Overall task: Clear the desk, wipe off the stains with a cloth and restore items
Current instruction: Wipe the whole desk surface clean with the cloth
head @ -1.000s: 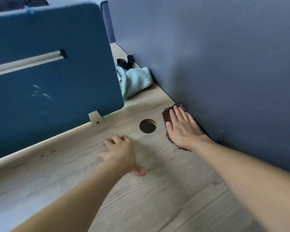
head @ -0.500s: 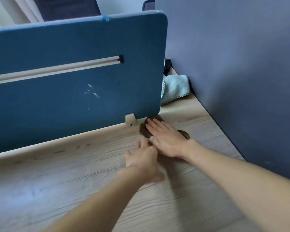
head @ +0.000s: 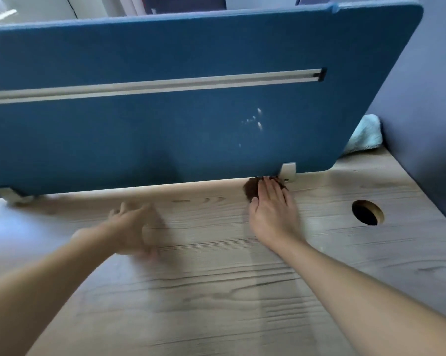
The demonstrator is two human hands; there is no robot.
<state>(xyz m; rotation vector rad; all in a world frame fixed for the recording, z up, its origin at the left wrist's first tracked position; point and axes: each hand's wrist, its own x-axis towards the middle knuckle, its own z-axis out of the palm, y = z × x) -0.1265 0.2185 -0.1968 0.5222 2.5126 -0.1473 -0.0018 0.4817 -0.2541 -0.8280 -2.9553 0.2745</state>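
A dark brown cloth (head: pixel 250 189) lies on the light wood desk (head: pixel 216 291), right at the foot of the blue divider panel. My right hand (head: pixel 273 209) presses flat on the cloth with straight fingers, covering most of it. My left hand (head: pixel 132 229) rests on the bare desk to the left, fingers loosely bent, blurred by motion and holding nothing.
The blue divider (head: pixel 165 111) with a white rail stands along the desk's back edge on white brackets (head: pixel 288 172). A grey wall panel (head: pixel 427 111) closes the right side. A round cable hole (head: pixel 367 212) sits right of my hand. A pale green cloth (head: pixel 364 137) lies behind the divider.
My right hand has slid the brown cloth leftward, from the right wall past the cable hole along the divider's base. My left hand moved left too.
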